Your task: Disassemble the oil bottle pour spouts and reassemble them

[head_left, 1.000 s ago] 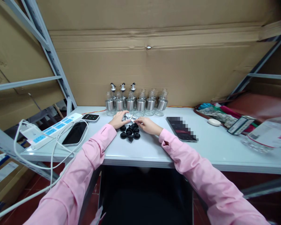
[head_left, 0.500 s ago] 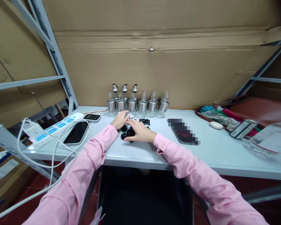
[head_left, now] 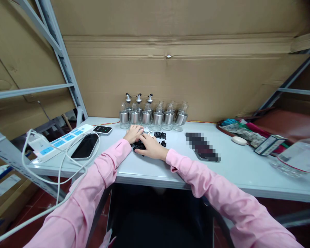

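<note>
1. Since a second ago, the right hand [head_left: 152, 147] has shifted left and nearer the table's front edge, uncovering short black pieces [head_left: 160, 135] at its right.
2. Brown cardboard [head_left: 167, 77] stands as a wall behind everything.
3. Before it stretches the pale table [head_left: 167, 168], with all the parts lying around its middle.
4. Glass bottles with silver bands [head_left: 146, 117] stand close together at the back; three in the rear row carry spouts [head_left: 150, 98].
5. At the left lies a white power strip [head_left: 64, 143], a dark phone [head_left: 85, 147] just beside it.
6. Right hand: thumb spread from the fingers, over round black parts [head_left: 137, 146]; I cannot tell whether it grips one.
7. Left hand [head_left: 133, 133]: fingers bent, close beside small silver parts [head_left: 148, 130]; its grip is hidden.
8. Those short black pieces lie in two small clusters.
</note>
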Demonstrator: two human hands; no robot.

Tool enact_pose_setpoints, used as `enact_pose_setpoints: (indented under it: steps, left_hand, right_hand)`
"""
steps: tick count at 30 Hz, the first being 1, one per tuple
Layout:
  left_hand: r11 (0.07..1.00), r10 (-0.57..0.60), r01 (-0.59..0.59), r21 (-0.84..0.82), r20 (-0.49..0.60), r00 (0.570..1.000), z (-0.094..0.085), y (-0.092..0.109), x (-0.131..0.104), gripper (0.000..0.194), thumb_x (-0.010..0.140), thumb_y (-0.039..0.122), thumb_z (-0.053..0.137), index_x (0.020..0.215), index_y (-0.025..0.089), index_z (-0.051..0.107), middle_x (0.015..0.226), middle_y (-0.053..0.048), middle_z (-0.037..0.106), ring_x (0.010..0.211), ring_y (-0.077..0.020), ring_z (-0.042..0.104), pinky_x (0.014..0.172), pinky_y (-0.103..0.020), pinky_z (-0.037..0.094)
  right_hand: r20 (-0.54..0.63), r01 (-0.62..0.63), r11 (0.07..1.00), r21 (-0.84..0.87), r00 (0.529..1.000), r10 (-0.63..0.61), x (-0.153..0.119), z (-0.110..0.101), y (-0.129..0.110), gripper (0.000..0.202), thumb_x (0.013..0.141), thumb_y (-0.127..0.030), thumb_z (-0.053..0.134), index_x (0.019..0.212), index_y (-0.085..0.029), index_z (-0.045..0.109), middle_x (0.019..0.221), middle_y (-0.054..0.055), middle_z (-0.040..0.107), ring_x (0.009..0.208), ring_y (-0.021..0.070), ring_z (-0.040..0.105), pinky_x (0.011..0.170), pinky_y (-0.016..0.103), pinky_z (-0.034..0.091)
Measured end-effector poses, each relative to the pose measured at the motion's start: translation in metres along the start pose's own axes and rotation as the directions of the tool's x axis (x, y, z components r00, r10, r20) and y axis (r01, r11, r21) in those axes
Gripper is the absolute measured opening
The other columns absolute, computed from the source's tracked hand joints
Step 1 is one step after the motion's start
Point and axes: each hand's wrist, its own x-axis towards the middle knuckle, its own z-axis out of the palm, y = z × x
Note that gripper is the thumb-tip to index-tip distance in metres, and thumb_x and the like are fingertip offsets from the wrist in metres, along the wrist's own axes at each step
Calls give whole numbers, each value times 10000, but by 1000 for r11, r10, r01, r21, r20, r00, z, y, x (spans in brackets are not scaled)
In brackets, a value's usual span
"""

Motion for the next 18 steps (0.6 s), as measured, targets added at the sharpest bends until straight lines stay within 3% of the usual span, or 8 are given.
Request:
enact_pose_setpoints:
  steps: [7,12,15,17,18]
  left_hand:
    - [1000,4,-3,10,-98,995,4,3,-3,306,910,355,336,1115,240,532,1263,-74,410,1215,-247,330,1008,-497,327]
    - [999,-22,28,34,-167,986,-5,15,-3,264,871,314,439,1108,231,521,1304,-85,409,1247,-273,300,1013,-547,289]
    - [999,-22,10,-34,-364,931,-25,41,-9,175,824,278,503,963,193,567,1138,-98,527,1142,-274,412,960,-508,355]
    - [963,-72,-68,-260,-494,867,-43,71,-27,133,830,278,472,826,181,564,880,-68,585,904,-216,539,846,-414,449]
    - [901,-108,-123,-417,-489,865,-53,89,-42,149,839,302,461,815,191,557,791,-45,584,775,-188,560,737,-371,483]
  right_hand:
    - [0,-17,1000,-18,1000,17,-1,0,-2,367,812,-444,523,1087,-203,489,1138,121,503,1054,274,478,855,463,367]
    - [-44,-1,1000,6,999,1,-5,-5,-2,477,751,-572,549,1073,-222,507,1180,113,459,1088,271,456,879,479,350]
    - [-133,10,999,34,991,-6,-7,-14,-3,489,749,-593,538,1068,-222,522,1231,117,428,1141,274,420,927,487,313]
    - [-252,-25,997,79,967,45,-5,-23,-4,429,783,-537,530,1067,-215,524,1226,122,424,1145,262,420,936,458,317]
    - [-315,-48,993,108,946,80,-3,-28,-3,388,800,-500,523,1058,-211,525,1206,122,432,1136,255,429,931,442,327]
